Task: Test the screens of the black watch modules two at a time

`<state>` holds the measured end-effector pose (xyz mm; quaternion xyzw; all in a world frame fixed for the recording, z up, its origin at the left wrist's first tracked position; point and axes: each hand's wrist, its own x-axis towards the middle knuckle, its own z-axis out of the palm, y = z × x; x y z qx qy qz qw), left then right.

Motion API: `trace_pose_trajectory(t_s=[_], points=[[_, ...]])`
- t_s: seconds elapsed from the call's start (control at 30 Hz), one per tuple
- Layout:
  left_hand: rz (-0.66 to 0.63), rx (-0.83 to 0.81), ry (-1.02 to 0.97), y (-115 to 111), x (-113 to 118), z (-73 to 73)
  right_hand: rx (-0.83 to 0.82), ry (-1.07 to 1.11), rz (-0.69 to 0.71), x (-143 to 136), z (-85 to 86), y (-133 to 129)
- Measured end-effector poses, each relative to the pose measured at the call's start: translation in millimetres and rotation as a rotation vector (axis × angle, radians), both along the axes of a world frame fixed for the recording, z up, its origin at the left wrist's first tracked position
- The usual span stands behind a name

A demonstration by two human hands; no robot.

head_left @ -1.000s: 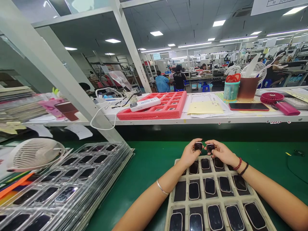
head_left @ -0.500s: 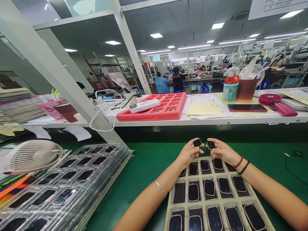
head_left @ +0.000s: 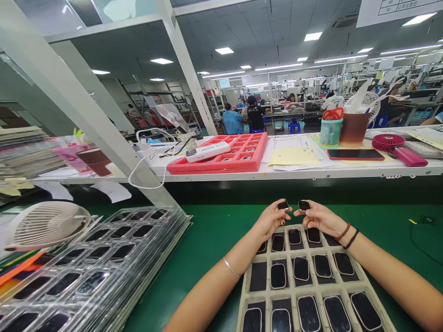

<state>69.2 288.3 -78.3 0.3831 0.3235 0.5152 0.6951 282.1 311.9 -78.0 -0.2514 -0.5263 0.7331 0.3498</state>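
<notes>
My left hand pinches a small black watch-like piece between its fingertips. My right hand grips a second such piece right beside it. Both are held above the far end of a beige compartment tray on the green mat. The tray holds several dark glossy pieces, one per pocket; a few pockets on its left side look empty.
A stack of clear trays with several dark pieces lies at the left, beside a white fan. The shelf behind carries a red foam tray, papers, a phone, cups and a red fan. Other people work far back.
Both hands tilted the two pieces from facing me to nearly flat, and shifted slightly up and away over the tray's far end.
</notes>
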Motion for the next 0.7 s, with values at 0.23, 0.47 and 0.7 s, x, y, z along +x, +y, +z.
trace_pose_trajectory(t_s=[0.23,0.47,0.7], points=[[0.012,0.258,0.317,-6,9,-4.4,0.23,-0.075,-0.096,-11,-5.3,-6],[0.01,0.317,0.378,-5,7,-5.2,0.334,-0.158,-0.108,-12,-5.1,-8],[-0.006,0.306,0.417,-9,8,-1.7,0.353,-0.196,-0.111,-12,-2.4,-10]])
